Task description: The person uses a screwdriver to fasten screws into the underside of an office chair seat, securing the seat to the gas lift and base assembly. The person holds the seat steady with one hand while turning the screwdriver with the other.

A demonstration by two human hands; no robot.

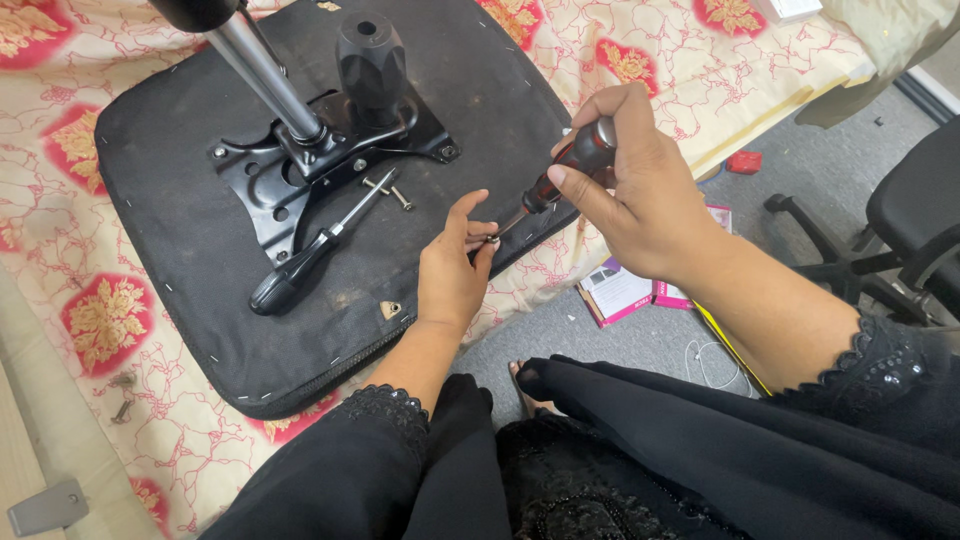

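So the black seat [300, 260] lies upside down on the flowery bed [90, 320], and its metal plate [300, 170] looks partly screwed on. Two bolts [388, 190] and a spare screwdriver [315, 250] rest loose, so more is left. The left hand [455, 265] pinches a small screw [492, 239]. The right hand [640, 190] is closed around a red and black screwdriver [565, 170], tip on that screw

Head view. The right hand [640, 200] grips a red-and-black screwdriver [565, 170], its tip meeting a small screw [490, 239] pinched by the left hand [450, 270]. To the left, an upturned black seat cushion [200, 290] lies on a floral cloth [100, 320], bearing a metal mounting plate [270, 190], a second screwdriver [310, 255] and loose bolts [390, 190]. Small boxes [625, 292] lie on the grey floor [830, 170].
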